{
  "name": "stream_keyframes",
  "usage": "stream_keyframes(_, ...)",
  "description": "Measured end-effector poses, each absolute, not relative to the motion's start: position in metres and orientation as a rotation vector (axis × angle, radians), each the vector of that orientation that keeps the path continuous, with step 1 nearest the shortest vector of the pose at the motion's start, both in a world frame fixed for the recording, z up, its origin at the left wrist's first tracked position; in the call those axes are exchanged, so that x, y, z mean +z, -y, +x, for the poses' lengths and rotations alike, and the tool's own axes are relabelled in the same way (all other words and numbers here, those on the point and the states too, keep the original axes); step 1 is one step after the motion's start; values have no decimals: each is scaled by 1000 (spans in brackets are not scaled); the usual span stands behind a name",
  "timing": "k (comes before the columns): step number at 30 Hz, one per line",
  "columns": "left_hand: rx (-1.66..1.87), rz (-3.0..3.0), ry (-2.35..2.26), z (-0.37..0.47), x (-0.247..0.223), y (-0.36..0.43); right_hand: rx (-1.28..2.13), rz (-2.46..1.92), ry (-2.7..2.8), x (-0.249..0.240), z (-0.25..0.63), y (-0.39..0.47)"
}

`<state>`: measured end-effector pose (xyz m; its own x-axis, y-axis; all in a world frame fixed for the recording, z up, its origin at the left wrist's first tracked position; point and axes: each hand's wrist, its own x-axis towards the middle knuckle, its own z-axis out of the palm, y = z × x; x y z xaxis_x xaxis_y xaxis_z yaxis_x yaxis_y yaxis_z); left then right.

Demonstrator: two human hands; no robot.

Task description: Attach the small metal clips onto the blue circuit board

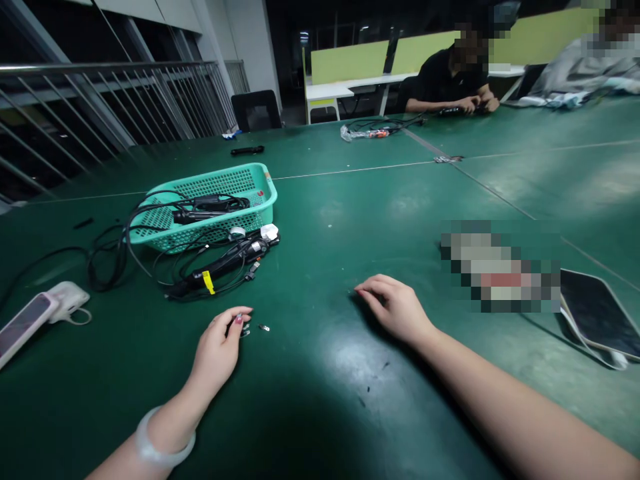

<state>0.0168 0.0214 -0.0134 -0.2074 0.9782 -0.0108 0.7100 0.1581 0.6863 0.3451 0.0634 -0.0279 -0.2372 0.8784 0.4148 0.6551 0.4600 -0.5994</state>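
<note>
My left hand (219, 347) is low over the green table, thumb and fingers curled together around a few small metal pieces (246, 329) that show at the fingertips. Just to its right lies one more small metal piece (264, 327) on the tabletop. My right hand (395, 308) rests near the middle of the table with thumb and forefinger pinched. Whatever might be between those fingertips is too small to make out. A black handheld device with a yellow tag (209, 282) and cables lies beyond my left hand.
Behind the device stands a turquoise basket (267, 193) holding black devices and cables. A phone in a pale case (30, 323) lies at left; another phone (597, 310) with a white cable lies at right, beside a blurred-out item. Two people sit across the green table (320, 253).
</note>
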Motion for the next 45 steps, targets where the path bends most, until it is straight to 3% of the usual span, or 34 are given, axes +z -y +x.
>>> stream_keyframes(12, 1276, 1029, -1190, 167, -10, -75, 567, -1407, 2138, -34, 345, -64)
stream_keyframes(20, 1310, 871, -1126, 159, -16, -61, 471, -1451, 2245, -34, 336, -63)
stream_keyframes(30, 1099, 755, -740, 164, -23, -60, 150, -1329, 2306, -45, 322, -63)
stream_keyframes(45, 1216, 788, -983, 157, -26, -64, 214, -1240, 2282, -47, 327, -58)
